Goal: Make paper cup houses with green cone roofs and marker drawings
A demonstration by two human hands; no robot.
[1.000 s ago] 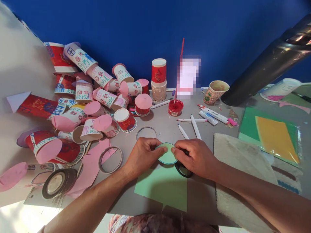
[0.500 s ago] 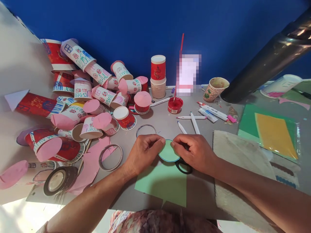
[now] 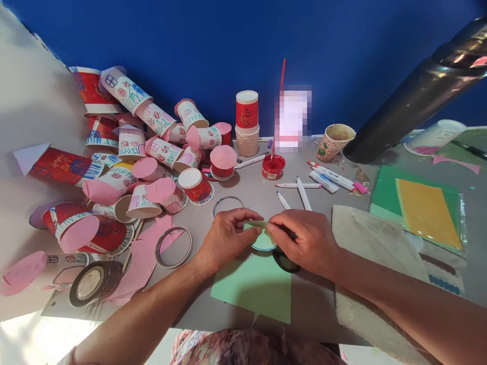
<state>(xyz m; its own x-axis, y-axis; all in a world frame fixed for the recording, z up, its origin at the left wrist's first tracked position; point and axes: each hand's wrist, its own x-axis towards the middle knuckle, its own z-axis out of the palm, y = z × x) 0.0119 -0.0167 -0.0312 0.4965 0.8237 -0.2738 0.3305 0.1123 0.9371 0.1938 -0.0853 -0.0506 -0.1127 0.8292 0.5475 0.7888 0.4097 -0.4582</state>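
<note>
A small light green paper disc (image 3: 263, 237) with a dark drawn rim sits between my two hands, its far edge folded toward me. My left hand (image 3: 224, 238) pinches its left side and my right hand (image 3: 304, 241) pinches its right side. Under my right hand lie black-handled scissors (image 3: 283, 261). A larger light green paper sheet (image 3: 253, 289) with a cut-out edge lies flat on the grey table (image 3: 251, 195) just below the disc.
A heap of decorated red and white paper cups with pink paper lids (image 3: 152, 152) fills the left. Tape rolls (image 3: 91, 284), cut cup rims (image 3: 173, 247), white markers (image 3: 300, 190), a red paint pot (image 3: 273, 166), a cup stack (image 3: 247, 124) and coloured sheets (image 3: 422, 210) lie around.
The flat green disc has been bent: its far edge is folded over between my fingertips. Both hands stayed close together at the same spot.
</note>
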